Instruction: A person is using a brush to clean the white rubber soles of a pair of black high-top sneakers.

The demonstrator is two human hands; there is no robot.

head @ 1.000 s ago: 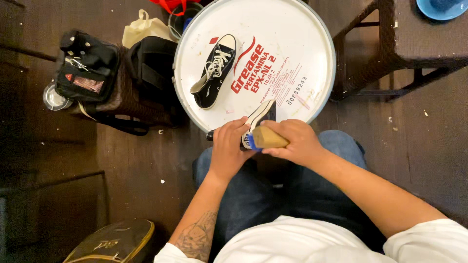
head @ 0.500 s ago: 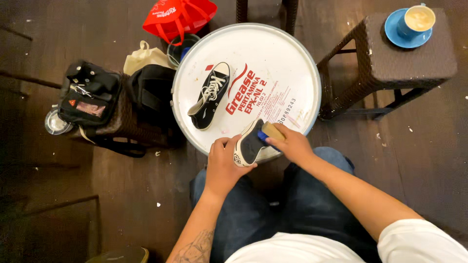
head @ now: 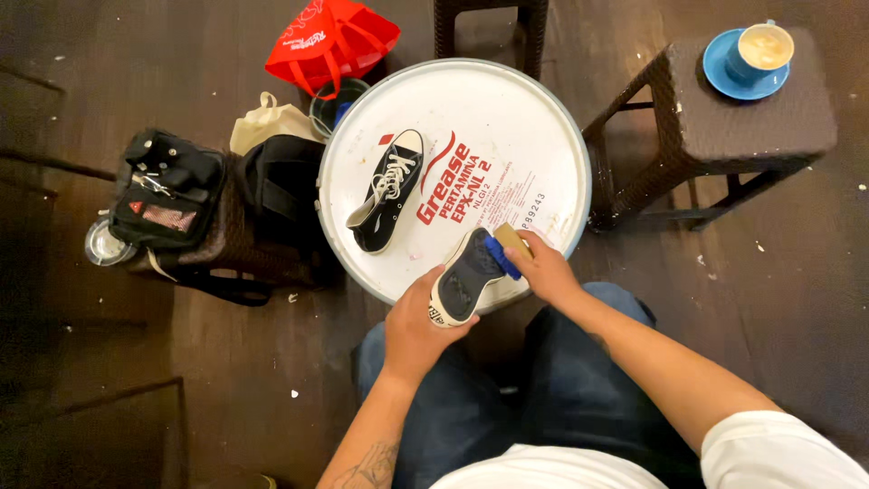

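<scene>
My left hand (head: 415, 324) grips a black sneaker (head: 463, 282) turned sole-up, its dark sole and white rim facing me, at the near edge of a round white drum lid (head: 534, 145). With my right hand (head: 547, 270) I hold a wooden-backed brush (head: 508, 250) whose blue bristles press against the sole. A second black sneaker (head: 387, 190) with white laces lies upright on the lid's left side.
A brown wicker stool (head: 724, 127) at the right carries a blue cup and saucer (head: 755, 54). Left of the drum are a black bag (head: 167, 195), a dark backpack (head: 281, 195), a beige tote (head: 267, 127) and a red bag (head: 330, 41). The floor is dark wood.
The view has tilted so the drum and stool sit lower in frame. The held sneaker has turned sole-up, and the brush has moved onto its sole.
</scene>
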